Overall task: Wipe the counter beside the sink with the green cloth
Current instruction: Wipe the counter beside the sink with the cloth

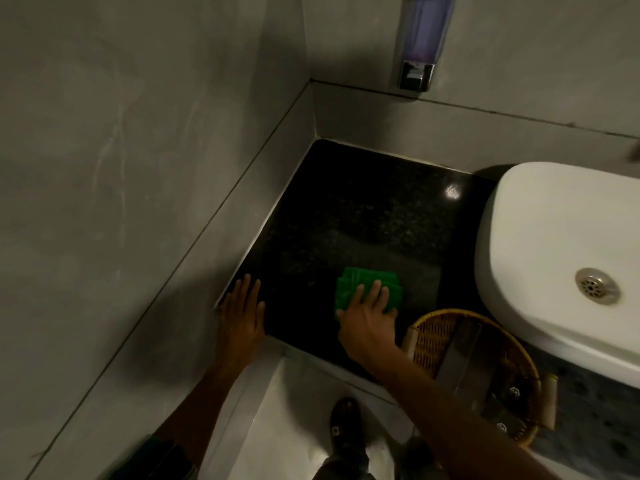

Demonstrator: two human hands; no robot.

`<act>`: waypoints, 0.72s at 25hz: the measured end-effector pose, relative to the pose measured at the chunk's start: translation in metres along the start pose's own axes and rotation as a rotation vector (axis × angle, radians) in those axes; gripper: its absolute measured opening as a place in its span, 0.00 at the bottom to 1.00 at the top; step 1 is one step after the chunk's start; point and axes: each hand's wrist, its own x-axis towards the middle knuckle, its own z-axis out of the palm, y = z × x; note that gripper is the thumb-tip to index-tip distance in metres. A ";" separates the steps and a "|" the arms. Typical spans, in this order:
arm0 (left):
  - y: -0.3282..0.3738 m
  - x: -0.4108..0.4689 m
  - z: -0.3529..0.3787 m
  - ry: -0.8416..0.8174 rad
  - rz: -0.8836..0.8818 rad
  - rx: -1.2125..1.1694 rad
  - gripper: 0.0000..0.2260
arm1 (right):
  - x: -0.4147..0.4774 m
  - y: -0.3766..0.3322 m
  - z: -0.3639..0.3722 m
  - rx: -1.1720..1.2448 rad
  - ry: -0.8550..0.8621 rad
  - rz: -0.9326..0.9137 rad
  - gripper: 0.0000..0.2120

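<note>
On the dark table in the corner: my right hand (369,313) lies flat on the green cloth (367,289), fingers spread, pressing rather than gripping.
Left hand (242,315): open, palm down, fingers straight, resting at the table's near left corner where it meets the grey wall (121,168).
Cloth position: near the front edge of the table (363,209), between my left hand and the white sink (554,244), touching neither.
Hidden: the near part of the cloth is under my palm and fingers, so I cannot see its whole outline or how it is folded.
Cut off: the sink runs out of view on the right; the soap dispenser (420,39) on the back wall is cropped at the top.
Hard to make out: the light is dim and the speckled stone nearly black, so I cannot tell wet from dry; one bright glint shows near the sink's back corner.
Around: a wicker basket (485,327) stands just right of my right wrist, in front of the sink, holding dark flat packets I cannot identify; my forearm crosses its left rim.
Below: my shoe (344,420) on the pale floor (294,410).
In the way: nothing lies on the stone beyond the cloth up to the back wall.
Cloth's long axis: the visible part looks roughly square, slightly wider left to right, its far edge about parallel to the table's front.
</note>
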 end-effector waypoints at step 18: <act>0.007 0.004 -0.007 0.009 0.007 0.050 0.31 | 0.056 -0.044 -0.013 -0.226 0.083 -0.666 0.26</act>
